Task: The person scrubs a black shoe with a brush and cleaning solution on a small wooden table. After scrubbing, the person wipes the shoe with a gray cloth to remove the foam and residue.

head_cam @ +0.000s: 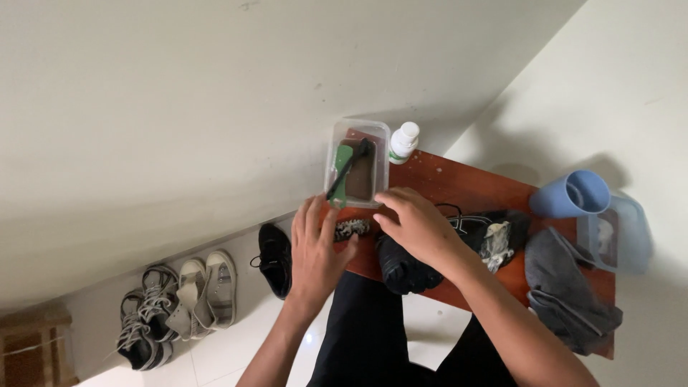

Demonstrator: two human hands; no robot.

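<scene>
A home hallway: shoes point(179, 304) lined along the wall point(179, 129) on a tiled floor point(236, 351).

You look steeply down from your head, close above the reddish table point(459, 188), facing the wall, view tilted sideways.
</scene>
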